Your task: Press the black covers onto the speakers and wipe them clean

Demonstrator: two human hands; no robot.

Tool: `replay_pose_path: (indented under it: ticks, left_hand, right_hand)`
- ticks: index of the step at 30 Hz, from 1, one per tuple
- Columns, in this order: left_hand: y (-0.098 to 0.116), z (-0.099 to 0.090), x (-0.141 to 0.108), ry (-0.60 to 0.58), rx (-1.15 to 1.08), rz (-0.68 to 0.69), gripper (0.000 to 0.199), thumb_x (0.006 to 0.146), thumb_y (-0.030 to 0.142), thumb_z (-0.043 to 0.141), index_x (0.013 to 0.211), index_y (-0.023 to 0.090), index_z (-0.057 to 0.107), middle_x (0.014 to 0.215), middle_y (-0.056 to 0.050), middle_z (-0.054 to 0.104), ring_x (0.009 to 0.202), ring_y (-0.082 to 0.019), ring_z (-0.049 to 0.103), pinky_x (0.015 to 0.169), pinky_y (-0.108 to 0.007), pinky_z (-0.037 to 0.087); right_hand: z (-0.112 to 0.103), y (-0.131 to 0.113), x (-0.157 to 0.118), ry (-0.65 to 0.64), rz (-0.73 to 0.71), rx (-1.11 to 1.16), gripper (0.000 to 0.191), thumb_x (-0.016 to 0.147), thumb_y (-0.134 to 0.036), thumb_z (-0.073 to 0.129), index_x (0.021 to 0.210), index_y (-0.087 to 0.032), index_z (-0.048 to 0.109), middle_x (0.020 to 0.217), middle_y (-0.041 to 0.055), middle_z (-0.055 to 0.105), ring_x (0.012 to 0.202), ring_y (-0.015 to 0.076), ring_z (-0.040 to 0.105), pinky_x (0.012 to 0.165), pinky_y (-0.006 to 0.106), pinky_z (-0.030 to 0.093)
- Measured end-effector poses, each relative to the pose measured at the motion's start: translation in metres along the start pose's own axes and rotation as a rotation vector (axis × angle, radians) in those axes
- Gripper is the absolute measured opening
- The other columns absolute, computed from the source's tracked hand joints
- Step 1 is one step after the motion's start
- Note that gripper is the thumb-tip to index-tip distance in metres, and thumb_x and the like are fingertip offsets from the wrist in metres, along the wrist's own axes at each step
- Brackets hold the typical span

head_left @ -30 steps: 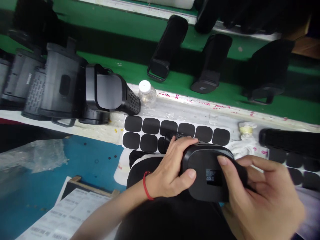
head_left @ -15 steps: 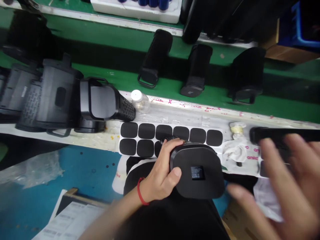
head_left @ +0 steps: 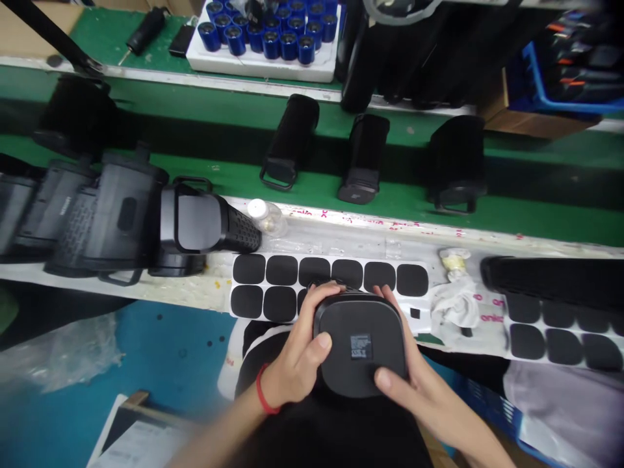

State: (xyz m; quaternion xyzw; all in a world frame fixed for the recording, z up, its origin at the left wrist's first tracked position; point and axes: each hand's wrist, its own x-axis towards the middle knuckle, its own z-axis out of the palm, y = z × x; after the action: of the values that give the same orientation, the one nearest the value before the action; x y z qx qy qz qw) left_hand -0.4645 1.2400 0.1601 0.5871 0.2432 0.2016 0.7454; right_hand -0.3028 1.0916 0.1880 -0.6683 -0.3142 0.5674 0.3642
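Both my hands hold one black speaker [head_left: 359, 343] end-on over my lap, its rounded-square base with a small grey label facing up at me. My left hand [head_left: 297, 351], with a red band at the wrist, wraps its left side, thumb on the base. My right hand [head_left: 412, 370] grips the right side, thumb on the lower edge. Just beyond the speaker lies a white sheet of black rounded pads [head_left: 312, 273] on the bench edge.
Several black speakers [head_left: 121, 214] are stacked at the left. Three more [head_left: 363, 156] lie on the green belt [head_left: 536, 214]. A small clear bottle [head_left: 263, 218], a crumpled white cloth [head_left: 455, 305], a second pad sheet [head_left: 556, 331], and a foam tray of blue cells [head_left: 266, 36] are nearby.
My right hand left the speaker, swung out to the right, and now grips it again from the right side. The speaker's base has turned to face squarely up. The view tilted upward.
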Motion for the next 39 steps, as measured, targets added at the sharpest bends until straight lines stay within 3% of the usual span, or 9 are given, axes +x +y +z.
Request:
replay_pose_path:
  ticks: [3,8,10,14,22,28,33,37,39]
  left_hand:
    - [0.005,-0.001,0.003,-0.02,-0.119,-0.075,0.051,0.095,0.047,0.055,0.143,0.031,0.046,0.15,-0.006,0.047,0.141,-0.032,0.04,0.125,-0.054,0.02]
    - [0.009,-0.003,0.005,-0.129,-0.164,-0.092,0.085,0.074,0.037,0.083,0.147,0.033,0.041,0.155,-0.009,0.038,0.147,-0.037,0.033,0.124,-0.055,0.024]
    - [0.008,-0.005,0.004,-0.142,-0.161,-0.103,0.085,0.072,0.037,0.084,0.146,0.033,0.042,0.157,-0.008,0.035,0.151,-0.039,0.026,0.125,-0.057,0.021]
    - [0.006,-0.011,0.003,-0.21,-0.236,-0.128,0.097,0.068,0.035,0.087,0.15,0.032,0.035,0.157,-0.011,0.035,0.143,-0.038,0.04,0.12,-0.055,0.033]
    - [0.005,-0.023,0.005,-0.339,-0.202,-0.151,0.101,0.066,0.024,0.085,0.151,0.033,0.032,0.157,-0.012,0.038,0.138,-0.036,0.047,0.118,-0.055,0.037]
    - [0.012,-0.004,0.002,-0.182,-0.246,-0.165,0.082,0.073,0.023,0.082,0.143,0.035,0.042,0.148,-0.007,0.048,0.133,-0.028,0.053,0.112,-0.041,0.046]
    - [0.021,0.012,0.004,0.0,-0.103,-0.124,0.06,0.081,0.026,0.078,0.134,0.031,0.051,0.139,-0.004,0.055,0.126,-0.024,0.057,0.108,-0.035,0.049]
    - [0.021,0.016,0.009,0.098,-0.044,-0.102,0.045,0.089,0.031,0.071,0.131,0.03,0.053,0.131,-0.003,0.06,0.118,-0.021,0.061,0.102,-0.031,0.052]
    - [0.02,0.014,0.01,0.09,-0.053,-0.112,0.045,0.09,0.033,0.07,0.131,0.031,0.053,0.132,-0.002,0.06,0.12,-0.02,0.06,0.104,-0.03,0.05]
  right_hand:
    - [0.006,0.002,0.002,-0.082,-0.058,0.225,0.109,0.091,-0.048,0.068,0.157,-0.04,-0.018,0.169,0.0026,-0.008,0.153,0.0258,0.001,0.12,0.045,0.03]
    - [0.007,0.005,0.002,-0.103,-0.082,0.304,0.102,0.092,-0.043,0.068,0.158,-0.042,-0.01,0.169,0.0008,-0.007,0.153,0.0257,0.005,0.12,0.044,0.031]
    - [0.006,0.006,0.002,-0.112,-0.124,0.275,0.102,0.092,-0.039,0.067,0.158,-0.042,-0.011,0.169,0.0024,-0.002,0.153,0.0266,0.011,0.119,0.047,0.031]
    - [0.005,0.006,0.003,-0.112,-0.141,0.236,0.107,0.091,-0.04,0.068,0.158,-0.034,-0.016,0.168,0.0106,0.013,0.152,0.0285,0.014,0.116,0.048,0.037]
    - [0.003,0.007,0.002,-0.081,-0.106,0.259,0.094,0.095,-0.046,0.063,0.16,-0.039,-0.005,0.168,0.0038,0.011,0.153,0.0273,0.011,0.119,0.05,0.029]
    - [0.008,0.004,0.003,0.057,-0.065,0.299,0.068,0.099,-0.046,0.055,0.157,-0.044,0.019,0.169,-0.0013,0.012,0.154,0.0242,0.018,0.123,0.047,0.023]
    - [0.014,-0.011,0.008,0.119,-0.029,0.249,0.101,0.077,-0.045,0.084,0.155,-0.034,0.02,0.158,0.0096,0.037,0.142,0.0283,0.044,0.109,0.039,0.049]
    - [0.02,-0.011,0.014,0.259,-0.049,0.228,0.06,0.098,-0.047,0.058,0.15,-0.034,0.032,0.159,0.0041,0.037,0.146,0.0226,0.038,0.114,0.036,0.043]
    - [0.021,-0.007,0.014,0.305,-0.071,0.224,0.053,0.1,-0.049,0.053,0.149,-0.037,0.036,0.159,0.001,0.039,0.146,0.0213,0.037,0.115,0.034,0.042]
